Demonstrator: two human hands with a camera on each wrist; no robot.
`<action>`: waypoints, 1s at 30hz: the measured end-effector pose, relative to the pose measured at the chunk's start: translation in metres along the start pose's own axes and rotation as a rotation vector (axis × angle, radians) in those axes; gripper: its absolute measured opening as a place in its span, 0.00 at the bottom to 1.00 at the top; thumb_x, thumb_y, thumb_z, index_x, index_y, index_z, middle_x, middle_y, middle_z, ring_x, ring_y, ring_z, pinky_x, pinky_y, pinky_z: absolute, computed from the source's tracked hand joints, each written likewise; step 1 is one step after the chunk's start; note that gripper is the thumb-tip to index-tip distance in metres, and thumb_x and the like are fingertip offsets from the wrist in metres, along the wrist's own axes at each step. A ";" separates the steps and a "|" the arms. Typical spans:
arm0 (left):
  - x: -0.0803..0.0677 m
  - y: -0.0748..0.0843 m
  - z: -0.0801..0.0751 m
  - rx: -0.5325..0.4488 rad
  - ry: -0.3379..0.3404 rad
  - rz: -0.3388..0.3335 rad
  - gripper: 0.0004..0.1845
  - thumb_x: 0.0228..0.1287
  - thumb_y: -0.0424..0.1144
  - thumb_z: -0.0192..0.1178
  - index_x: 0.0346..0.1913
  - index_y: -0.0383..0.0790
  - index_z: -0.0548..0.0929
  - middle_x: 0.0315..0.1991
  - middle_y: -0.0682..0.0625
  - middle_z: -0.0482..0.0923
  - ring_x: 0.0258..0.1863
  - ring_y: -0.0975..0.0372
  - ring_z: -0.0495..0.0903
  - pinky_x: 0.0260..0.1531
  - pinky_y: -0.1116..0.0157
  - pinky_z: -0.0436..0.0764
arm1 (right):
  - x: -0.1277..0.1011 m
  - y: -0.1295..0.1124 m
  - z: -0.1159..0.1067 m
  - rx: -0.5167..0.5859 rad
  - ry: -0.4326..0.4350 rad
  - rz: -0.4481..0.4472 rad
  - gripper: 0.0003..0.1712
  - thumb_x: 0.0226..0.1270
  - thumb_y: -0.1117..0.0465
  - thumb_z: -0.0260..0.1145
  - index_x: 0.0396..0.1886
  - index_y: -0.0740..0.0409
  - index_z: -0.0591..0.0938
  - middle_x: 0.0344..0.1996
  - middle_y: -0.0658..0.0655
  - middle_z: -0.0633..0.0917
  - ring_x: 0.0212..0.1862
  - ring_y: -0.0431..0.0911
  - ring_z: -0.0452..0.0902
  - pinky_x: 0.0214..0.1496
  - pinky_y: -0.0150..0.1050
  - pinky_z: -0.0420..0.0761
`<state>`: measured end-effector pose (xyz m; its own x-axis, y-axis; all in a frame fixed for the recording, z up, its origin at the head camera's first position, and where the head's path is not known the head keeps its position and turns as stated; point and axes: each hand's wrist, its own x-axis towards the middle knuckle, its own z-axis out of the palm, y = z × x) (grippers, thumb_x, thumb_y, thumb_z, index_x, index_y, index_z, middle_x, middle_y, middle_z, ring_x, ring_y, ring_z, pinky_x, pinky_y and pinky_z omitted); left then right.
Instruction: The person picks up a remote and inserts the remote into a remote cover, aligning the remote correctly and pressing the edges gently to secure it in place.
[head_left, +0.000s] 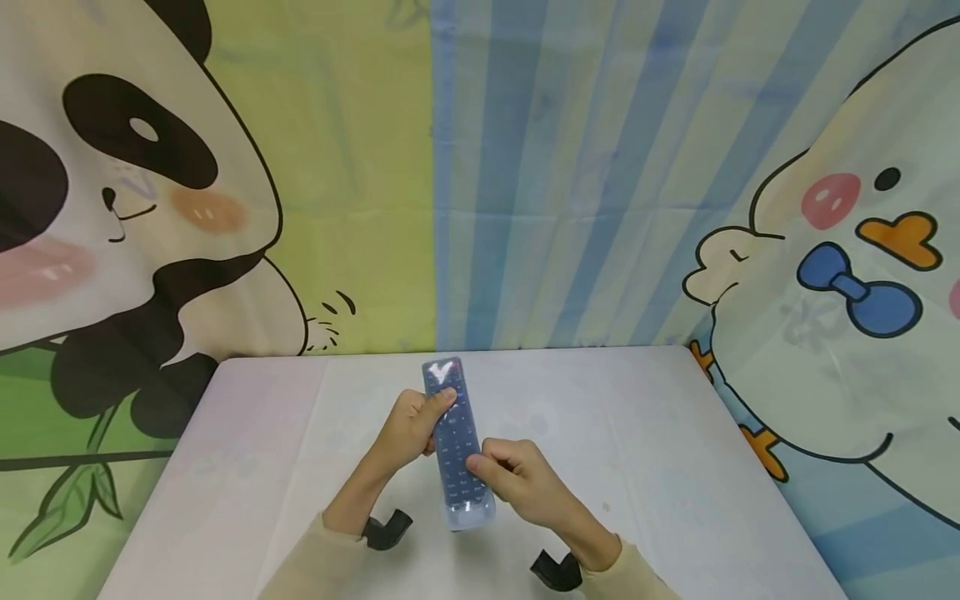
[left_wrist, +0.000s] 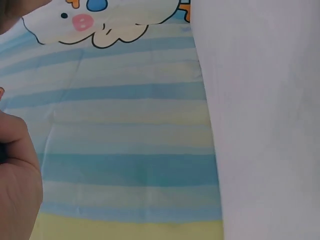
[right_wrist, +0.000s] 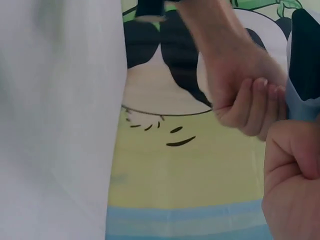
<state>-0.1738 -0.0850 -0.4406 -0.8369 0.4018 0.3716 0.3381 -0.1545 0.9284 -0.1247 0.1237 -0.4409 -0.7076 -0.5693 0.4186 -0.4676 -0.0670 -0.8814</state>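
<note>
A long, dark blue remote control with rows of small buttons and a shiny clear covering is held up over the white table, its far end leaning slightly left. My left hand grips its left side near the upper part, thumb across the face. Lower down, my right hand holds the right edge, with the thumb on the buttons. From the right wrist view, the remote's dark back shows at the right edge, beside the left hand's curled fingers. Only part of the left hand enters the left wrist view.
The white table stretches under both hands. Behind it hangs a cloth backdrop with a cartoon panda on the left and a white bird on the right. Black curved pieces sit at both wrists.
</note>
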 end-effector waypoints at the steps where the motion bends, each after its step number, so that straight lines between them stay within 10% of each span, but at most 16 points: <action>1: 0.001 -0.002 -0.001 -0.018 0.020 -0.025 0.30 0.78 0.41 0.48 0.14 0.27 0.73 0.06 0.53 0.67 0.06 0.69 0.62 0.05 0.72 0.59 | 0.002 0.000 0.001 0.011 -0.009 -0.017 0.22 0.74 0.77 0.54 0.20 0.56 0.68 0.12 0.55 0.65 0.15 0.37 0.58 0.15 0.28 0.59; 8: 0.003 -0.012 -0.002 -0.124 0.065 -0.059 0.33 0.76 0.46 0.49 0.14 0.24 0.69 0.06 0.58 0.68 0.05 0.70 0.62 0.04 0.73 0.58 | 0.007 -0.008 0.002 0.076 -0.047 -0.047 0.21 0.75 0.77 0.52 0.20 0.57 0.68 0.10 0.54 0.64 0.12 0.37 0.57 0.12 0.27 0.58; 16: 0.003 -0.001 0.002 -0.055 -0.098 0.062 0.31 0.79 0.41 0.47 0.14 0.30 0.74 0.05 0.48 0.65 0.06 0.69 0.62 0.04 0.70 0.60 | 0.007 -0.005 -0.004 -0.050 0.008 0.068 0.14 0.75 0.68 0.61 0.25 0.59 0.76 0.17 0.51 0.74 0.20 0.34 0.67 0.18 0.30 0.69; 21: 0.005 0.006 0.008 0.067 -0.100 0.079 0.30 0.79 0.37 0.49 0.12 0.36 0.71 0.06 0.49 0.62 0.08 0.68 0.62 0.07 0.70 0.63 | 0.008 0.002 -0.003 -0.120 0.076 0.131 0.13 0.80 0.68 0.52 0.53 0.67 0.80 0.36 0.59 0.87 0.32 0.41 0.83 0.32 0.40 0.84; 30: -0.008 0.004 0.016 0.352 -0.060 0.150 0.20 0.74 0.33 0.57 0.21 0.47 0.69 0.15 0.61 0.64 0.14 0.71 0.62 0.11 0.70 0.61 | 0.017 -0.021 -0.002 -0.207 0.262 0.122 0.11 0.77 0.73 0.52 0.45 0.73 0.81 0.29 0.61 0.86 0.27 0.39 0.81 0.27 0.41 0.84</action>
<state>-0.1586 -0.0748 -0.4399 -0.7436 0.4521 0.4926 0.5907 0.0991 0.8008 -0.1283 0.1173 -0.4146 -0.8642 -0.3313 0.3787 -0.4497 0.1708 -0.8767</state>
